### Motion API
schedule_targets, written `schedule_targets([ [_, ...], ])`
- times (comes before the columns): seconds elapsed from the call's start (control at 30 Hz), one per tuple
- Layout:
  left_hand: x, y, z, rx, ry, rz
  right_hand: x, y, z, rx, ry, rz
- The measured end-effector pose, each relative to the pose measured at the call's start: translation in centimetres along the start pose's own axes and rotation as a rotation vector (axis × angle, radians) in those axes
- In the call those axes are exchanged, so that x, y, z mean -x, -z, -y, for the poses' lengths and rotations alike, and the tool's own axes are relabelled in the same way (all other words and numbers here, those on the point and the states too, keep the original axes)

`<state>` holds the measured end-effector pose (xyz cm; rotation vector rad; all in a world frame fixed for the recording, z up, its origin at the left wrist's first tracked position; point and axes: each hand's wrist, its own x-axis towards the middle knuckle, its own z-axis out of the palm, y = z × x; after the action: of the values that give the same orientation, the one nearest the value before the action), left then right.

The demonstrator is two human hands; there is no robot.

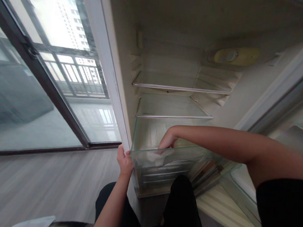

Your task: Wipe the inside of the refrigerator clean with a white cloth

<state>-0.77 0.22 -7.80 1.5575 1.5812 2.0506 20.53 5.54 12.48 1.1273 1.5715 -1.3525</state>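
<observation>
Reaching in: the right hand [168,139] is bending down at the wrist into the drawer [187,161], its fingertips dipping below the front rim.
Right fingers: they are showing only as a blur through the clear front — whether they are spreading, pressing together or pinching anything, I cannot tell.
Pale patch: something whitish [152,157] is showing beside those fingers, too blurred to name.
Gripping: the left hand [126,162] is holding the left front edge of the fridge [125,73], its fingers curling round the outer side and its thumb lying near the drawer's left front corner.
Drawer: it is sitting low in the fridge, below the lower shelf [172,108], its front rim running across from the fridge's left edge.
Upper shelf: the upper shelf [179,81] is spanning the fridge from side to side, above the lower one.
Lamp: a yellowed lamp cover [238,56] is jutting from the right wall, higher than the upper shelf.
Door: the door [286,133] is standing open at the right, a clear bin [245,185] sitting low on it.
Knees: the right knee [182,186] is rising before the drawer's front — the left knee [104,195] is showing beside the left forearm.
Floor: grey boards [45,182] are running left of the fridge towards a glass sliding door [20,101].
</observation>
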Motion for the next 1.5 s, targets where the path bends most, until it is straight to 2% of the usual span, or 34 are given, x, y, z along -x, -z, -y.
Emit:
schedule_targets([
  [0.17,0.0,0.0,0.0,0.001,0.01,0.004,-1.7,-0.6,0.7,-0.177,0.21,0.125],
  [0.27,-0.1,0.0,-0.2,-0.002,0.013,0.003,-1.0,-0.9,-0.1,-0.194,0.234,0.113],
  [0.33,-0.2,0.0,-0.2,-0.012,0.001,0.0,0.2,-0.9,-1.0,-0.188,0.218,0.05],
  [0.47,-0.2,0.0,-0.3,-0.034,-0.004,0.002,3.0,-0.5,-3.1,-0.154,0.137,-0.109],
  [0.57,-0.2,0.0,-0.4,-0.035,0.015,0.002,4.7,0.1,-4.8,-0.097,0.032,-0.163],
  [0.7,-0.2,0.0,-0.7,-0.052,0.021,0.002,6.0,0.2,-8.0,-0.049,-0.202,-0.162],
  [0.83,-0.3,0.0,-0.9,-0.061,0.003,0.003,6.9,-0.9,-12.3,-0.118,-0.439,-0.194],
  [0.97,-0.4,0.0,-0.8,-0.06,-0.022,0.005,7.1,-2.0,-15.4,-0.317,-0.436,-0.284],
  [1.03,-0.5,-0.1,-0.8,-0.058,-0.035,0.001,7.1,-2.4,-15.7,-0.338,-0.434,-0.297],
  [1.13,-0.6,-0.1,-0.8,-0.056,-0.041,-0.012,6.9,-2.8,-14.9,-0.307,-0.497,-0.32],
  [1.27,-0.7,0.0,-1.0,-0.042,-0.055,-0.001,6.6,-3.1,-13.9,-0.361,-0.473,-0.501],
  [1.33,-0.7,0.0,-1.1,-0.042,-0.058,0.001,6.4,-3.0,-13.9,-0.36,-0.453,-0.46],
  [1.43,-0.7,-0.1,-0.9,-0.047,-0.054,-0.009,6.0,-2.3,-13.9,-0.294,-0.39,-0.204],
  [1.5,-0.7,-0.2,-0.7,-0.051,-0.052,-0.015,5.6,-1.7,-13.2,-0.257,-0.298,-0.085],
])
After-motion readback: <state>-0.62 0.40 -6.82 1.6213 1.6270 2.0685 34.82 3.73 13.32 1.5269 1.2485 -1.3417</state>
